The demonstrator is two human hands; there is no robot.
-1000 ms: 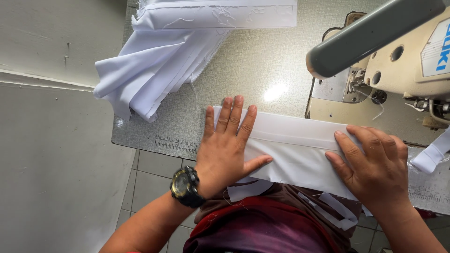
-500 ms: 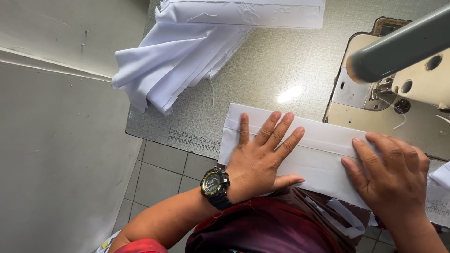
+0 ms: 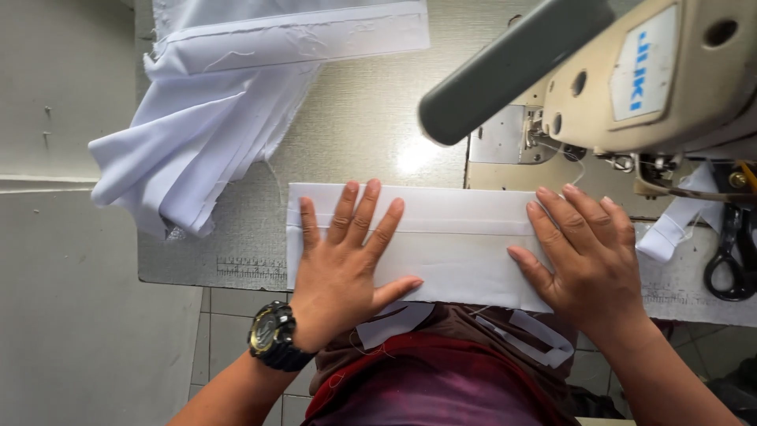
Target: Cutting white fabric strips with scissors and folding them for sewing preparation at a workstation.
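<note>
Your left hand and right hand lie flat, fingers spread, gripping nothing, pressing the white strip onto the table just before the sewing machine.

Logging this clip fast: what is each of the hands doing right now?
Left hand: open, flat on the white fabric strip, holding nothing.
Right hand: open, flat on the strip's other end, holding nothing.

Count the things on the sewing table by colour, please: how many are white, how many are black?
White: 3 (folded fabric strip under both hands, heap of fabric pieces, narrow band beside the machine)
Black: 1 (scissors)
Total: 4
</note>
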